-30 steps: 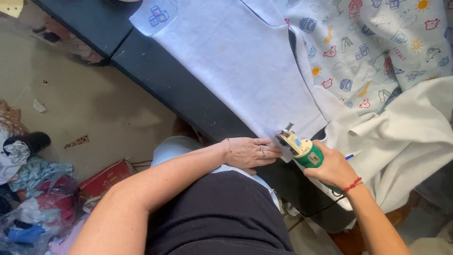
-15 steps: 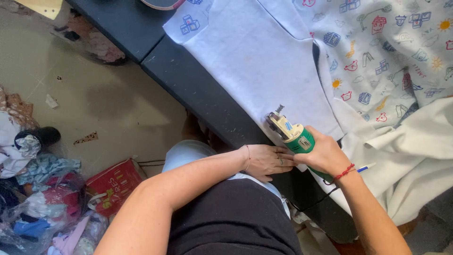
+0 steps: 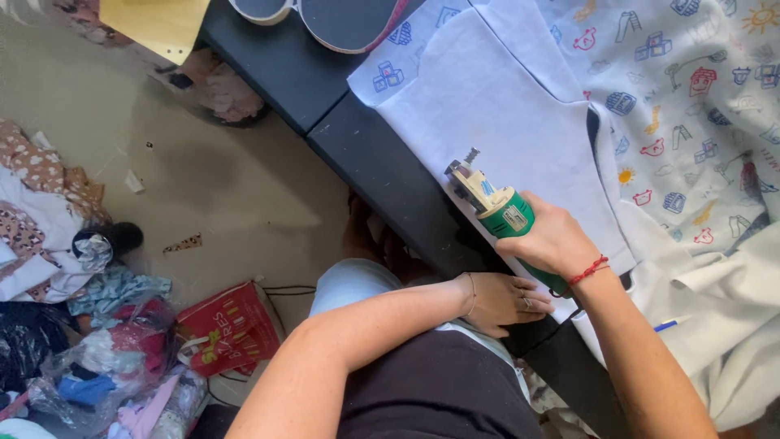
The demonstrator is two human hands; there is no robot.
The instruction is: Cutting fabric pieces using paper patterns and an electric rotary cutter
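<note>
My right hand (image 3: 554, 238) grips the green handle of an electric fabric cutter (image 3: 488, 197), whose cream head and blade sit on the edge of the plain white fabric (image 3: 504, 114) spread on the dark table (image 3: 382, 167). A red string bracelet circles that wrist. My left hand (image 3: 502, 302) lies flat at the table's front edge, fingers resting on the white fabric near me, just below the cutter. A printed fabric (image 3: 691, 89) with small coloured drawings lies to the right of the white piece.
More cream cloth (image 3: 731, 325) is heaped at the right, with a blue pen (image 3: 668, 325) on it. A white-rimmed tray (image 3: 341, 20) sits at the table's far end. On the floor at the left lie fabric scraps (image 3: 49, 203) and a red bag (image 3: 227, 325).
My right hand has pushed the cutter forward along the white fabric's edge, away from me. My left hand has stayed at the table's near edge, so the gap between them has grown.
</note>
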